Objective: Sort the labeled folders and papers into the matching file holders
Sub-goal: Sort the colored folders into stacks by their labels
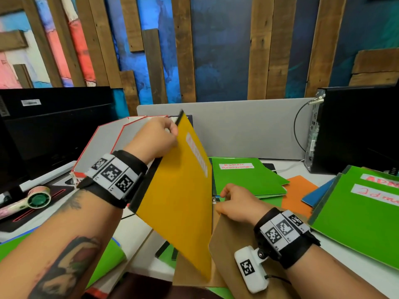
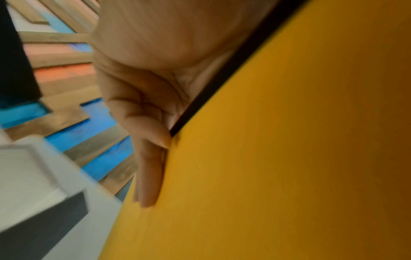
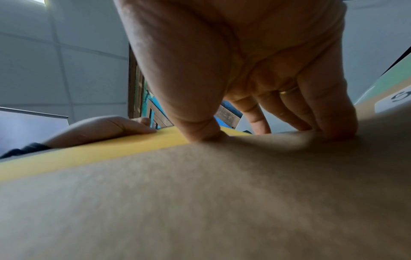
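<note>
My left hand [image 1: 159,137] grips the upper edge of a yellow folder [image 1: 179,201] with a black spine and a red-lettered label I cannot read. It holds the folder tilted above the desk, just right of the grey, red-edged file holders [image 1: 103,145]. The left wrist view shows fingers [image 2: 149,176] lying flat on the yellow cover [image 2: 289,158], with a file holder [image 2: 33,184] close by. My right hand [image 1: 235,203] sits on the far edge of a brown folder [image 1: 233,244]. Its thumb and bent fingers [image 3: 333,126] dig into the brown paper [image 3: 200,202], with the yellow folder [image 3: 89,154] behind.
A green folder labelled Human Resources [image 1: 248,180] lies ahead, with orange [image 1: 300,190] and blue [image 1: 313,197] folders to its right. More green labelled folders [image 1: 356,223] lie at the right. A monitor [image 1: 54,130] stands left, a computer tower [image 1: 356,130] right and a grey divider [image 1: 248,130] behind.
</note>
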Demonstrator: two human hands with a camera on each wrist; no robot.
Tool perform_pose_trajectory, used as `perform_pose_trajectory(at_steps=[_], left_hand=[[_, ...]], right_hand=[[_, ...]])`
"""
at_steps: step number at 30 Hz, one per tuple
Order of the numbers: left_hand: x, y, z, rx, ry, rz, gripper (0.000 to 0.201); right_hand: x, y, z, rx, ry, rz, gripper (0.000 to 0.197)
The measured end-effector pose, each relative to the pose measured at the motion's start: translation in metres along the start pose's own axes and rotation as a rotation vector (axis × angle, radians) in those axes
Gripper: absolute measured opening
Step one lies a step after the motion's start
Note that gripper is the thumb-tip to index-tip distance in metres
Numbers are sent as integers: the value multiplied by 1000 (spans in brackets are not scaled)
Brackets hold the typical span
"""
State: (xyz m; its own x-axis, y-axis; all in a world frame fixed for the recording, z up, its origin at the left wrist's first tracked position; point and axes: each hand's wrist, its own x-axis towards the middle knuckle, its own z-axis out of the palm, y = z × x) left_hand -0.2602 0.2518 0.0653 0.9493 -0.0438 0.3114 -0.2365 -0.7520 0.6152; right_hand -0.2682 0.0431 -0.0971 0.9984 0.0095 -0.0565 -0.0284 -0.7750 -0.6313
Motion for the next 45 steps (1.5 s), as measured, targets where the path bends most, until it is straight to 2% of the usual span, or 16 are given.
perform_pose_trajectory(at_steps=[5,6,8,10,12,13,16,18,20,22,24,27,31,36,41,45], left_hand=[[3,16,-16,-247,294,311,33],[4,17,-13,-300,337,370,35],[6,19,-5,-391,412,445,36],[9,16,3,-487,468,476,35],[16,11,13,-584,495,458,36],[20,10,20,-614,490,429,36],[24,8,46,-623,408,357,33],[27,2,68,-607,329,299,24],[28,-4,89,-620,242,208,16],[26,-8,109,-654,128,107,12],[20,-8,127,-664,16,21,7],[13,-7,150,-744,-121,-106,15],[8,-4,167,-842,-328,-225,32],[-15,17,190,-709,-621,-189,53],[-33,37,219,-431,-740,-15,66],[-40,46,241,-355,-724,-76,68]], right_hand=[[-2,12,0,-23,-132,50,37],[-3,13,-1,13,-171,71,41],[-3,17,-3,291,-177,143,70],[2,27,-13,781,-31,236,109],[14,43,-27,1041,240,215,120],[9,45,-37,1053,366,153,116],[-12,37,-63,890,649,75,74],[-14,46,-74,607,741,125,75],[-18,52,-83,151,707,188,83],[-22,57,-85,-109,592,222,84],[-28,60,-85,-26,476,232,83],[-35,72,-85,409,369,239,92],[-44,94,-96,602,445,343,100],[-55,119,-103,521,572,540,81],[-72,144,-115,430,736,753,64],[-89,156,-127,270,769,810,65]])
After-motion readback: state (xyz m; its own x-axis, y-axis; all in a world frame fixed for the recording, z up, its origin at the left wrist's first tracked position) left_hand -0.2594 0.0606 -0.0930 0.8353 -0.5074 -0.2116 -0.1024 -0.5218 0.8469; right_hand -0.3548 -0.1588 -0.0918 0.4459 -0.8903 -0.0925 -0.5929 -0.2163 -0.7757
